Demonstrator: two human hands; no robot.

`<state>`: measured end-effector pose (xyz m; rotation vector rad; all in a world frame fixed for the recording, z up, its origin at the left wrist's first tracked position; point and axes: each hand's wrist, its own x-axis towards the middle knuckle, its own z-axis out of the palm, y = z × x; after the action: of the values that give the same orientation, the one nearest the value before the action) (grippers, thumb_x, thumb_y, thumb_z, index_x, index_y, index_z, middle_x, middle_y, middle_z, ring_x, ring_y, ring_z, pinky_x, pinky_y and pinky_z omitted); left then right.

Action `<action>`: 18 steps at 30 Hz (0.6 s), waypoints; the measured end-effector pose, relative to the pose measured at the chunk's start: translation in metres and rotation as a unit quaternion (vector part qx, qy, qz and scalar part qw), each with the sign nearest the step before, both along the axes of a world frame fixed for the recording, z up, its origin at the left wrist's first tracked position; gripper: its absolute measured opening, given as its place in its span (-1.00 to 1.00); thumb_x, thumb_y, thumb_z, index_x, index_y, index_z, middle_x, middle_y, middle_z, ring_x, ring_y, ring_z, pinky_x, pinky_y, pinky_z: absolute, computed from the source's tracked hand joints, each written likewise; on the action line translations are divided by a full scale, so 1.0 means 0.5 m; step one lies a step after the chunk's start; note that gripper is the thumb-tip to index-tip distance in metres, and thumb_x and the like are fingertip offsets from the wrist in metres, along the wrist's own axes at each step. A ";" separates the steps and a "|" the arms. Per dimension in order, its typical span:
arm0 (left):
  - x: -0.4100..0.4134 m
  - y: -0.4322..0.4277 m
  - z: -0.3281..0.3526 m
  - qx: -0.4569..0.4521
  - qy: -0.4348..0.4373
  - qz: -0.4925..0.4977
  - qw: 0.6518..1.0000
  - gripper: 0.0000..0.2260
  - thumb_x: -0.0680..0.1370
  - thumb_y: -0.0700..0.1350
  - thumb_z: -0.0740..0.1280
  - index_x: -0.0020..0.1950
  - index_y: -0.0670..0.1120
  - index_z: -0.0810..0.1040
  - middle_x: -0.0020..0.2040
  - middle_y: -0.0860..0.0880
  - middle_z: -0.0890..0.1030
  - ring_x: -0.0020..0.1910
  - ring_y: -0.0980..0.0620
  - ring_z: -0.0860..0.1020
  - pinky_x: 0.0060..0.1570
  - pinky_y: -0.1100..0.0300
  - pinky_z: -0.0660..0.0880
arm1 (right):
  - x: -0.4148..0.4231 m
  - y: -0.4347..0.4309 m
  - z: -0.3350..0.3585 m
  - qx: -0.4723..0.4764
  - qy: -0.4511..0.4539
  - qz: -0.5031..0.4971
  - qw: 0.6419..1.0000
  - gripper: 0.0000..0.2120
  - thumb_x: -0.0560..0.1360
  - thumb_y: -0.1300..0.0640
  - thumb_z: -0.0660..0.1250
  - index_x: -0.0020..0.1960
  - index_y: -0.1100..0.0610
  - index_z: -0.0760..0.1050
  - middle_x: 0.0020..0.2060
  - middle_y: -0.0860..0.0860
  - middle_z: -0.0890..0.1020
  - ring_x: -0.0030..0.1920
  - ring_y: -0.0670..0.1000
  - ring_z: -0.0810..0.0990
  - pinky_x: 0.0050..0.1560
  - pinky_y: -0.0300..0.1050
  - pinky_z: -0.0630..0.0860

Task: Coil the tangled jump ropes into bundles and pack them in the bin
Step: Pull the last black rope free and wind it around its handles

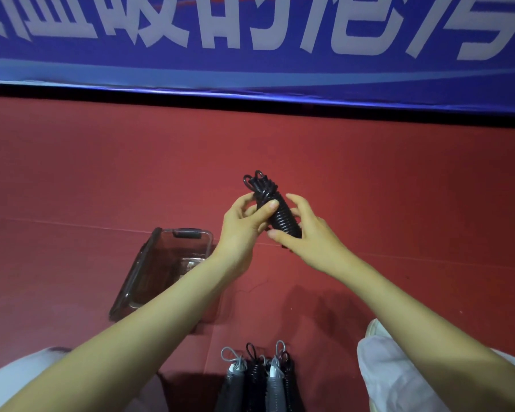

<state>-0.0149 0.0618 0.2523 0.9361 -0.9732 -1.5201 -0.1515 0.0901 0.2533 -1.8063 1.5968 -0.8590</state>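
Observation:
A black jump rope bundle [275, 211], wound tight round its handles with small loops at the top, is held up over the red floor. My left hand [244, 221] grips its upper part, thumb across the coils. My right hand [305, 230] holds the lower end, fingers curled behind it and thumb under it. A clear dark-tinted plastic bin [149, 263] lies on the floor to the left, below my left forearm, which hides part of it. I cannot tell what is in it. Several coiled bundles, grey [235, 379] and black [256, 379], lie side by side at the bottom centre.
Red floor mat [101, 173] stretches all round. A blue banner [250, 55] with large white characters runs along the far edge above a black strip. My knees in light trousers [390, 370] flank the bundles at the lower left and right.

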 end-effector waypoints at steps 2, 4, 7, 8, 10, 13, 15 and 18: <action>-0.003 0.003 -0.001 -0.035 -0.031 -0.020 0.999 -0.71 0.54 -0.23 0.38 0.25 -0.15 0.50 -0.01 -0.01 0.69 0.02 0.06 0.64 0.10 0.18 0.54 | 0.009 0.006 0.000 -0.003 0.005 0.004 1.000 -0.45 0.55 0.04 0.31 0.45 -0.02 0.15 0.10 -0.01 0.57 0.01 0.04 0.57 -0.02 -0.10 0.45; 0.010 -0.006 0.007 -0.108 -0.134 -0.059 0.983 -0.72 0.55 -0.11 0.38 0.25 -0.05 0.51 0.00 0.08 0.68 0.02 0.16 0.63 0.08 0.25 0.52 | 0.008 0.006 0.003 -0.014 -0.007 -0.001 1.000 -0.51 0.57 0.08 0.27 0.43 -0.04 0.19 0.06 -0.01 0.57 -0.04 0.04 0.56 -0.03 -0.06 0.45; 0.050 -0.031 0.033 -0.196 -0.319 -0.124 0.919 -0.79 0.57 0.01 0.34 0.19 0.03 0.55 -0.05 0.15 0.66 -0.14 0.26 0.60 -0.09 0.35 0.49 | -0.021 -0.002 0.012 -0.030 -0.027 -0.022 0.999 -0.52 0.54 0.14 0.31 0.39 0.00 0.22 0.04 -0.01 0.56 -0.03 0.04 0.53 -0.02 -0.09 0.43; 0.062 -0.036 0.043 -0.185 -0.317 -0.146 0.919 -0.83 0.60 -0.02 0.29 0.13 -0.03 0.58 -0.15 0.12 0.64 -0.26 0.22 0.56 -0.23 0.35 0.46 | -0.032 -0.005 0.017 -0.027 -0.037 -0.031 0.998 -0.55 0.54 0.14 0.33 0.35 0.03 0.24 0.01 -0.02 0.54 -0.04 0.02 0.51 -0.06 -0.15 0.40; 0.081 -0.042 0.053 -0.138 -0.268 -0.171 0.938 -0.78 0.62 -0.04 0.23 0.04 -0.12 0.62 -0.30 0.04 0.55 -0.38 0.15 0.45 -0.41 0.34 0.32 | -0.050 -0.010 0.026 -0.022 -0.059 -0.048 0.997 -0.64 0.53 0.15 0.36 0.22 0.04 0.27 -0.07 -0.08 0.50 -0.07 -0.03 0.47 -0.15 -0.28 0.37; 0.087 -0.037 0.050 -0.059 -0.166 -0.232 0.957 -0.73 0.55 0.02 0.24 0.05 -0.12 0.62 -0.32 0.03 0.48 -0.36 0.14 0.39 -0.35 0.32 0.27 | -0.055 -0.011 0.031 -0.018 -0.106 -0.056 0.993 -0.72 0.46 0.12 0.40 0.06 0.00 0.35 -0.24 -0.11 0.51 -0.24 -0.04 0.47 -0.14 -0.12 0.39; 0.084 -0.031 0.034 -0.038 -0.149 -0.287 0.946 -0.70 0.52 0.00 0.23 0.09 -0.15 0.61 -0.29 0.03 0.50 -0.32 0.15 0.43 -0.30 0.33 0.36 | -0.051 -0.009 0.032 -0.018 -0.146 -0.058 0.987 -0.76 0.41 0.08 0.45 -0.04 -0.02 0.40 -0.37 -0.13 0.52 -0.37 -0.05 0.45 -0.23 -0.09 0.39; 0.089 -0.032 0.027 -0.041 -0.188 -0.282 0.940 -0.80 0.53 -0.11 0.26 0.00 -0.18 0.62 -0.31 0.04 0.55 -0.30 0.17 0.48 -0.26 0.34 0.40 | -0.042 0.004 0.044 -0.023 -0.182 -0.034 0.982 -0.66 0.30 -0.03 0.57 -0.10 0.07 0.47 -0.48 -0.15 0.50 -0.45 -0.05 0.36 -0.42 -0.20 0.28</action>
<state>0.0295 0.0458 0.2656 0.9535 -1.6798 -1.7801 -0.1727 0.0922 0.2751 -1.5237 1.4157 -1.1898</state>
